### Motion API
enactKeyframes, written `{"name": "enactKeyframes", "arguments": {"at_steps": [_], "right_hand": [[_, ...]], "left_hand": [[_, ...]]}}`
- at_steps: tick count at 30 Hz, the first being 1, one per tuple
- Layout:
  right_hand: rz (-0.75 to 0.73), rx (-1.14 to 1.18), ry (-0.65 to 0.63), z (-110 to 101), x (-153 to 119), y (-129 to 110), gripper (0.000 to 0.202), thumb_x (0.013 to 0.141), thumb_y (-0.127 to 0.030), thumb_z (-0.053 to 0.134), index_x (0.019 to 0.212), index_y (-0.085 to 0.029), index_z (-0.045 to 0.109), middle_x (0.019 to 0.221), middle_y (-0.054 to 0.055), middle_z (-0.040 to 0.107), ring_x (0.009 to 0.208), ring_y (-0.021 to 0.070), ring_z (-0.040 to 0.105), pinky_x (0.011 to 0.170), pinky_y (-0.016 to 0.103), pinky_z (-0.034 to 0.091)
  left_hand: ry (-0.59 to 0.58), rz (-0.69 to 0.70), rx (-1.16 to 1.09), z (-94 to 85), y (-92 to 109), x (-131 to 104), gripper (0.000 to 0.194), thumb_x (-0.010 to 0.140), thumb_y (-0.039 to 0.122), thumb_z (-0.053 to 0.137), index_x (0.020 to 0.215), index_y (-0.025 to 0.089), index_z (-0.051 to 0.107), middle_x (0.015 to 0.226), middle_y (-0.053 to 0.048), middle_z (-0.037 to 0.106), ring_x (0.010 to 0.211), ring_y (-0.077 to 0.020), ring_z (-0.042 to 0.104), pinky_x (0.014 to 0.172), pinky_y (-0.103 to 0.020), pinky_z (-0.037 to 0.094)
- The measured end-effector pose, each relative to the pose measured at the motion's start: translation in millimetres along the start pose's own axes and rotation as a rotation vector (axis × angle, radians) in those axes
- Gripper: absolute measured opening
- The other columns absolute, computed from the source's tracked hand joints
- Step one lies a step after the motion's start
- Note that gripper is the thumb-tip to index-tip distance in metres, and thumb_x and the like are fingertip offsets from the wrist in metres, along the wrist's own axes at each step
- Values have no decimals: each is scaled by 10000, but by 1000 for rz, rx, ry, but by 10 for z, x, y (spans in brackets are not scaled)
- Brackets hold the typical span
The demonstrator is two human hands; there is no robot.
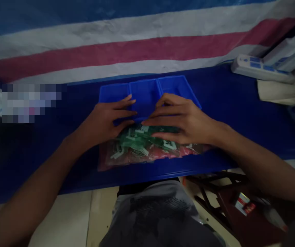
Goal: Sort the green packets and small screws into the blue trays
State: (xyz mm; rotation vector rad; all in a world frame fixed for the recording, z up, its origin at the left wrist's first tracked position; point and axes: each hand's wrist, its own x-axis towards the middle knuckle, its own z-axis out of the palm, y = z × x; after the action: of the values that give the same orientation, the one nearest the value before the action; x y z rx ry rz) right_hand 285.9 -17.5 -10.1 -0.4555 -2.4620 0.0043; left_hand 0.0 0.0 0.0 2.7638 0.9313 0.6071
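Bag (147, 151) lies by the counter's (222, 99) near edge, partly under the left hand (107, 118), fingers spread and released, and the right hand (185, 118), curled, grip unclear; judged light, limp, slippery, best taken by its near corners.

At the bottom centre of the frame, the person wore a loose grey garment (160, 193), paler along its upper part and darker toward the lower edge. A dark print (160, 206) ran across its middle in rough rows, too dim to read. A black strip of cloth (147, 185) showed at its top. The left forearm (59, 164), lower left, and right forearm (250, 156), lower right, were bare, as were the slender-fingered left hand (116, 115) and right hand (185, 118) near the centre.
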Motion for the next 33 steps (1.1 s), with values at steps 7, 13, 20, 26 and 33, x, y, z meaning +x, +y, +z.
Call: {"name": "enactKeyframes", "arguments": {"at_steps": [7,13,20,26,33], "right_hand": [[-20,12,-4,24,61,-112,405,1031,-476,696,1230,-132,776,945,68,829,953,239,722,820,389,595],[-1,-45,26,48,45,-131,234,1041,-283,679,1191,-134,780,900,52,830,897,221,756,751,364,597],[445,138,394,-23,117,-260,204,991,-198,749,1182,-254,793,914,12,841,726,194,793,663,326,657],[565,650,450,-142,282,-232,64,981,-211,760,961,-227,818,772,-22,807,612,175,779,540,286,657],[319,25,511,-23,141,-56,407,940,-159,765,1295,-348,708,1217,14,767,1024,209,782,864,381,691]], "left_hand": [[122,61,-16,59,22,-20,206,1036,263,648,1166,229,804,1390,-44,719,1316,-250,702,1140,-416,610],[161,127,14,83,-48,-24,199,1037,345,713,1162,212,793,1388,-80,728,1303,-275,713,1067,-459,666],[296,127,93,52,113,-19,547,1041,218,693,1550,358,547,1652,-16,500,1384,-271,658,1158,-450,622],[501,221,111,-107,493,37,333,1012,144,724,1311,290,728,1368,-5,754,1201,-232,762,1013,-379,685],[522,-301,-421,-58,484,152,369,984,369,797,1341,297,738,789,74,807,653,-191,788,636,-346,724]]}}
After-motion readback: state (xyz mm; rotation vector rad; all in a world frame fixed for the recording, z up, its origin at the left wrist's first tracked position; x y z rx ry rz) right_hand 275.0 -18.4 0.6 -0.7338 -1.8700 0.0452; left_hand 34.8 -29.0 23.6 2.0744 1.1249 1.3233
